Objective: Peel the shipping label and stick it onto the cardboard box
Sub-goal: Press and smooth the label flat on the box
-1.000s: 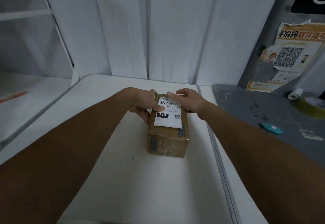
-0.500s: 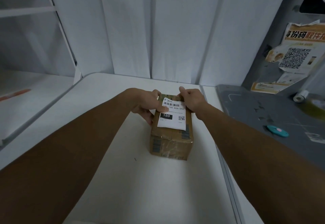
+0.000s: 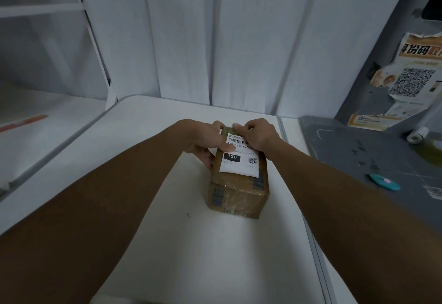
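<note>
One view only, from your head camera, itemised below.

Item: cardboard box (image 3: 239, 191), brown and taped, standing lengthwise on the white bench (image 3: 167, 244), one short end toward you. It sits between your forearms, so both hands reach its top without stretching.

Item: shipping label (image 3: 240, 160), white, with barcode, a black "150" block and a small QR mark. It lies face up on the far half of the box top and looks already off its backing. Its near edge appears flat; whether it is fully stuck I cannot tell.

Item: your left hand (image 3: 205, 141), grip wrapped around the box's far left side, thumb laid across the label's upper left. My reading: this steadies the box while pinning the paper so it does not slip.

Item: your right hand (image 3: 257, 134), curled, fingertips pressing on the label's far right corner, holding nothing loose. That suits rubbing down the adhesive at the end most likely to lift.

Item: grey mat (image 3: 373, 150) to your right, carrying a teal disc (image 3: 383, 182), well apart from the box and playing no part.

Remaining, by my judgement: smoothing toward the near edge.
</note>
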